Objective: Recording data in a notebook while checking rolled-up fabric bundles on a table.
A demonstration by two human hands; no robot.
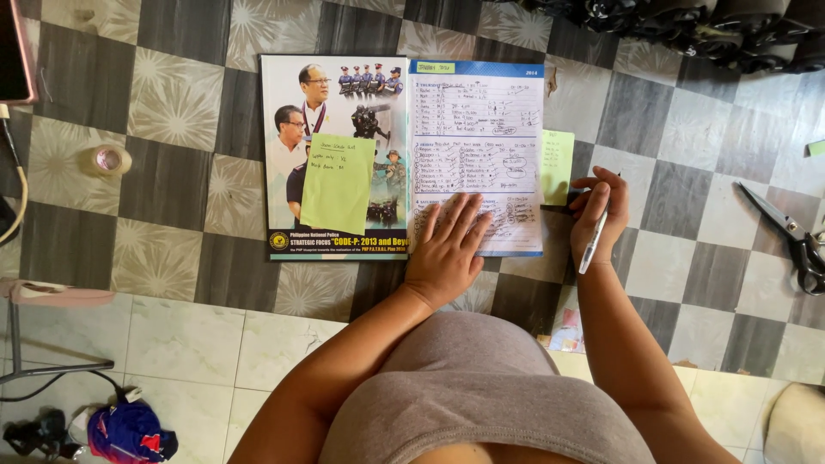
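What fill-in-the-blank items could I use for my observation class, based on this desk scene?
1. The left hand lies flat on the open ____.
2. The right hand holds a ____.
3. The sticky note on the left page is ____.
4. Black scissors lie to the person's ____.

Answers: notebook; pen; green; right

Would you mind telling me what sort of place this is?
Probably a home floor used as a workspace: checkered floor tiles, an open notebook lying under the left hand, with scissors and tape nearby.

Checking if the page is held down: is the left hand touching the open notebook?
Touching. The head view shows the left hand lying flat on the open notebook page.
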